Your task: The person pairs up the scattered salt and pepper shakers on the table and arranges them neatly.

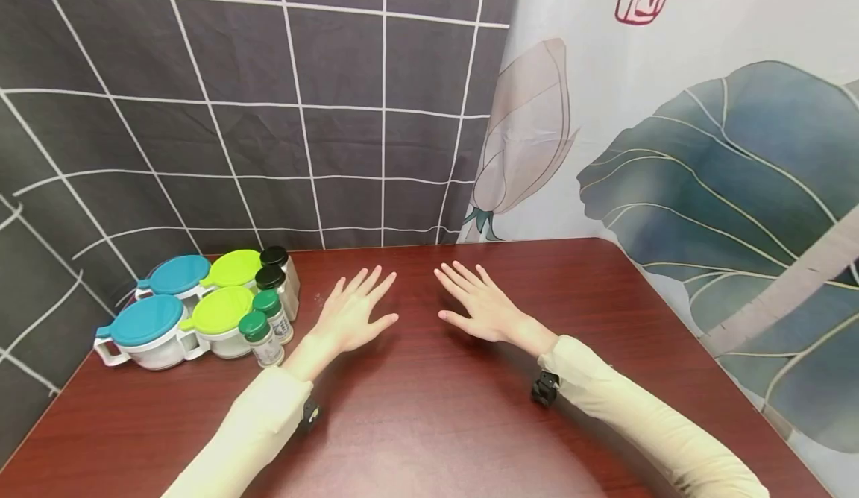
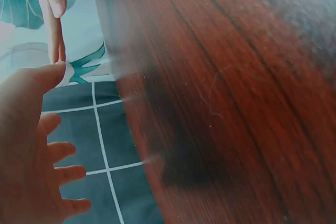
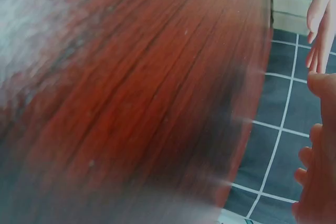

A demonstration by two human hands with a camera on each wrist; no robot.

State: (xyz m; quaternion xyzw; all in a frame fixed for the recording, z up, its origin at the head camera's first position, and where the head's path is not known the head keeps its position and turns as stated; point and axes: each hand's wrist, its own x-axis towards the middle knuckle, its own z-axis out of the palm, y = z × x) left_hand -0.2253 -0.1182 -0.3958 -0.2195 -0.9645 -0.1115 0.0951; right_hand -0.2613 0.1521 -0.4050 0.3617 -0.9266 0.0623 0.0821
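My left hand [image 1: 352, 311] hovers over the brown wooden table [image 1: 416, 423], palm down, with fingers spread and nothing in its grasp. Opposite it, my right hand [image 1: 485, 308] is held the same way, its fingers straight and pointing toward the far edge. A stretch of bare wood separates the two. Nearest the left hand are two green-capped shaker jars [image 1: 267, 338] and two black-capped jars [image 1: 277, 282]. In the left wrist view the left fingers [image 2: 68, 174] appear apart from the tabletop, and the right wrist view shows the right fingers [image 3: 307, 156] likewise.
At the table's left stand two lidded white pots with blue lids [image 1: 148, 320] and two with lime-green lids [image 1: 218, 310], handles outward. A dark grid-patterned cloth [image 1: 342, 140] hangs behind. A leaf-printed white curtain [image 1: 537, 215] hangs along the right side.
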